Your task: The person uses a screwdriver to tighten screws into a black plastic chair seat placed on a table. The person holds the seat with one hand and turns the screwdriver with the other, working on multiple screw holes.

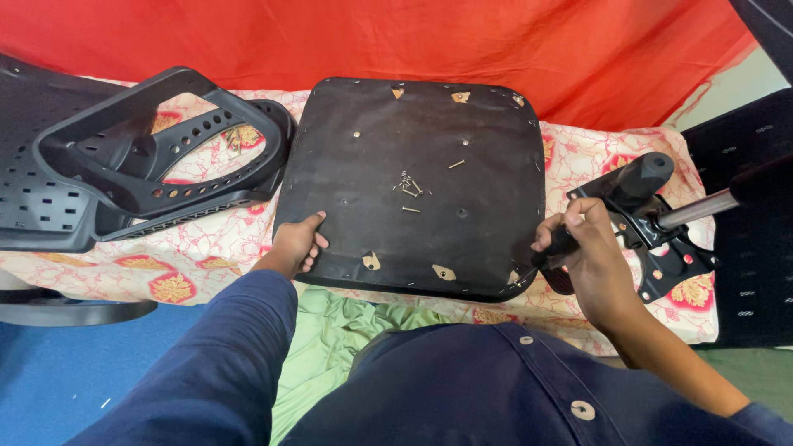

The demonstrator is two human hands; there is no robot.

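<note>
Behind everything hangs a wide red cloth (462, 41), and in front of it a table covered with a pale cloth with red and gold flowers (206, 248). Flat on that cover, right in front of me, lies the chair seat (413, 182) turned underside up, a dark squarish pad with rounded corners and a few small tan tears along its near and far edges. To its left, partly over the table edge, rests the black plastic backrest frame (157, 157), perforated with rows of holes, with a looped armrest piece lying across it. To the right of the seat sits the black metal mechanism plate (652, 239), with a thick black knob handle (640, 177) pointing up and a silver rod (698, 211) running off toward the right. My left hand (295, 246) grips the seat's near left edge, thumb on top and fingers curled under. My right hand (582, 248) is closed around a slim black lever handle (555, 246) on the plate, just beside the seat's near right corner. In the middle of the seat lies a small cluster of loose screws (409, 188), with one apart toward the far right and another just nearer me. I see no packages, labels or signs anywhere.
</note>
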